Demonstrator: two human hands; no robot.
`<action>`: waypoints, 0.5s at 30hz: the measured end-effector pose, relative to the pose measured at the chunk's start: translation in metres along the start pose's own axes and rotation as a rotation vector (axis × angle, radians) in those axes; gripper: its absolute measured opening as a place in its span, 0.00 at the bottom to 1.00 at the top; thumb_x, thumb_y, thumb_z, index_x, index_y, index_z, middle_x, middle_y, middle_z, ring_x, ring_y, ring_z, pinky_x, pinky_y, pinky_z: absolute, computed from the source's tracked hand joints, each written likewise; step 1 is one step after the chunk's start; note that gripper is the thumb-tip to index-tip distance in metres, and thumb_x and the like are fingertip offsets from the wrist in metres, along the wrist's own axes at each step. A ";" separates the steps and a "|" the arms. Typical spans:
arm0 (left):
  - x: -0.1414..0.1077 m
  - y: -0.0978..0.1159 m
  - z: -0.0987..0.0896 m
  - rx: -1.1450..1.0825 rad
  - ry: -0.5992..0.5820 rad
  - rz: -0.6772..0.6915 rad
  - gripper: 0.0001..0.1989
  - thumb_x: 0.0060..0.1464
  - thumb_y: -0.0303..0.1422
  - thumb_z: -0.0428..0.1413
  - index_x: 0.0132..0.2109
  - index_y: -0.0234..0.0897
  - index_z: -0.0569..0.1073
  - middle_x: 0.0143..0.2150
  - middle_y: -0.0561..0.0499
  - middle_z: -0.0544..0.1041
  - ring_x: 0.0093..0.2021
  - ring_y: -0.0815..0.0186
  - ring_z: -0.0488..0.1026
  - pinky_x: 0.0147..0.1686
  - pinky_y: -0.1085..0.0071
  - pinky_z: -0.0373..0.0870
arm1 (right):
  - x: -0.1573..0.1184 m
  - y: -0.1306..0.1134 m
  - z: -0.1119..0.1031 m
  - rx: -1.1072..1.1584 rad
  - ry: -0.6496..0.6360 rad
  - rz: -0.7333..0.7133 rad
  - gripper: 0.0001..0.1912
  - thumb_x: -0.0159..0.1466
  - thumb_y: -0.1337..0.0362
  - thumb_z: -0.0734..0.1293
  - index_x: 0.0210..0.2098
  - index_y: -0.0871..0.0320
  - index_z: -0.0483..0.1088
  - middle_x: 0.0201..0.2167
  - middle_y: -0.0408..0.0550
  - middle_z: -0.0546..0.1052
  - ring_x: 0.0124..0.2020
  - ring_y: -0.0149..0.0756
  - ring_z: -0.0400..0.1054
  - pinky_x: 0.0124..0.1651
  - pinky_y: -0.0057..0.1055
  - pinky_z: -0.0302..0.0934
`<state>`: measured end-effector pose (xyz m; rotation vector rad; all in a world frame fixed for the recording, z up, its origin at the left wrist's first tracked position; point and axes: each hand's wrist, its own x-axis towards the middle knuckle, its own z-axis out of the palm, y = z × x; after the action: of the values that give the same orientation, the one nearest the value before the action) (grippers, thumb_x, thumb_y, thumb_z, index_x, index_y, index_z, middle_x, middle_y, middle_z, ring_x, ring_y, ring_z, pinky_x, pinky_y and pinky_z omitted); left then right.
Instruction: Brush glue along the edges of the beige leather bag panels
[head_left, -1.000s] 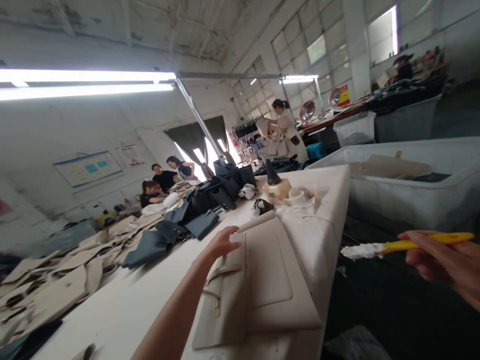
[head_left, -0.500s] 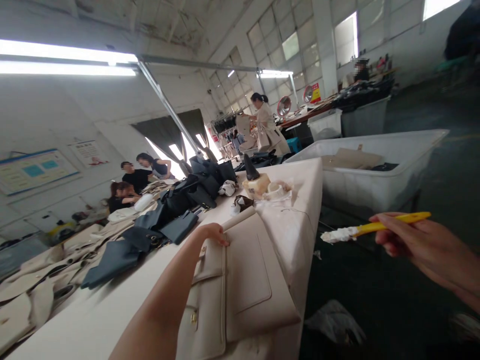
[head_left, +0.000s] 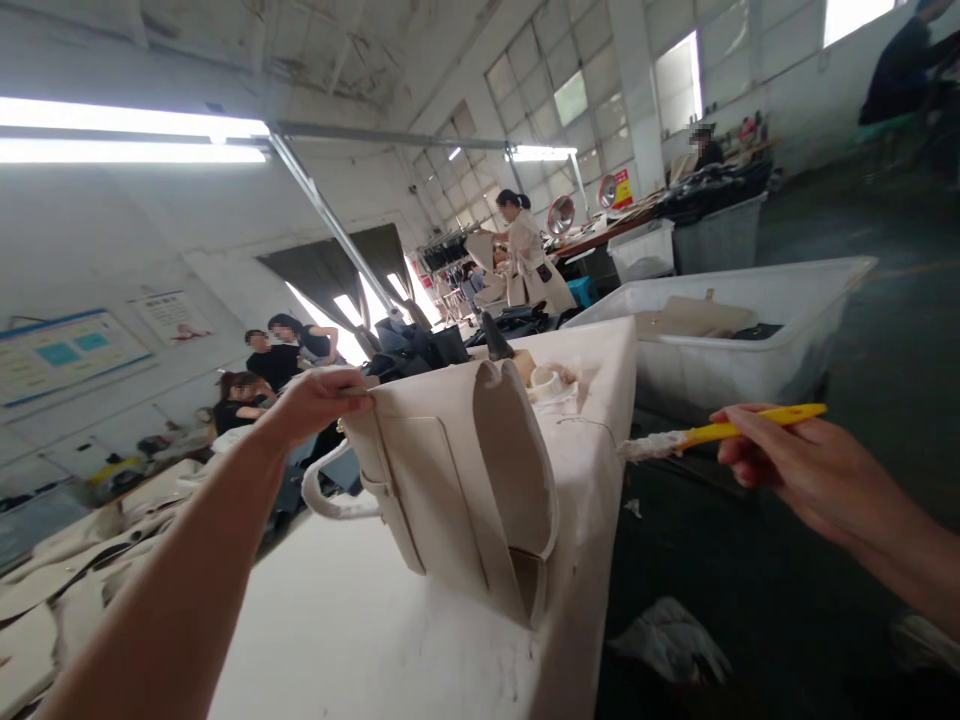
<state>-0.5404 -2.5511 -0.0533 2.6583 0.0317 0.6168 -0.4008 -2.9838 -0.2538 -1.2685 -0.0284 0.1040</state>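
A cream handbag (head_left: 435, 490) stands tilted on the pale worktable (head_left: 337, 620), one open side facing right. My left hand (head_left: 322, 400) is closed on its upper left edge. From the bag's left side a curved handle (head_left: 322, 485) sticks out. Off the table's right edge, my right hand (head_left: 780, 460) grips a brush with a yellow handle (head_left: 750, 425). The brush's bristles (head_left: 652, 446) are coated with a white, paste-like substance and point left toward the bag, apart from it. The bag partly hides a tub (head_left: 551, 385) with white residue behind it.
Dark bag pieces (head_left: 420, 345) lie at the table's far end, and cream pieces (head_left: 45, 590) are piled at left. A white bin (head_left: 720, 365) with a cream bag inside stands at right. Co-workers are at the back, including a person in light clothing (head_left: 529, 255).
My left hand has lifted and turned the bag from lying flat to standing tilted, its open side now showing. The brush in my right hand has shifted slightly left and up.
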 end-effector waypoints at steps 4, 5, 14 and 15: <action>-0.047 -0.002 0.011 0.062 0.203 0.107 0.09 0.44 0.34 0.60 0.26 0.35 0.69 0.23 0.55 0.63 0.26 0.71 0.57 0.24 0.74 0.53 | -0.010 0.000 0.001 0.013 -0.034 0.008 0.07 0.60 0.66 0.62 0.35 0.65 0.67 0.19 0.47 0.69 0.17 0.28 0.61 0.16 0.19 0.55; -0.061 -0.003 0.016 0.044 0.249 0.118 0.07 0.45 0.33 0.59 0.26 0.35 0.69 0.23 0.55 0.63 0.26 0.71 0.56 0.24 0.73 0.53 | -0.013 0.001 0.001 0.008 -0.049 0.009 0.07 0.60 0.66 0.62 0.35 0.65 0.67 0.19 0.47 0.69 0.17 0.27 0.61 0.16 0.19 0.56; -0.097 0.008 0.020 -0.076 0.261 0.112 0.03 0.47 0.29 0.57 0.29 0.37 0.70 0.27 0.54 0.65 0.28 0.71 0.59 0.25 0.70 0.54 | -0.022 0.022 0.025 -0.048 -0.288 0.005 0.13 0.59 0.59 0.63 0.36 0.64 0.65 0.18 0.46 0.69 0.16 0.27 0.60 0.16 0.19 0.56; -0.093 0.009 0.021 -0.061 0.243 0.119 0.03 0.48 0.29 0.57 0.29 0.37 0.70 0.27 0.53 0.65 0.28 0.70 0.59 0.26 0.70 0.54 | -0.023 0.023 0.031 -0.057 -0.306 0.018 0.13 0.59 0.58 0.63 0.35 0.64 0.65 0.18 0.46 0.69 0.15 0.26 0.60 0.16 0.19 0.56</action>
<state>-0.6159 -2.5780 -0.1052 2.5258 -0.0754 0.9615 -0.4276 -2.9493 -0.2654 -1.2999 -0.2855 0.3142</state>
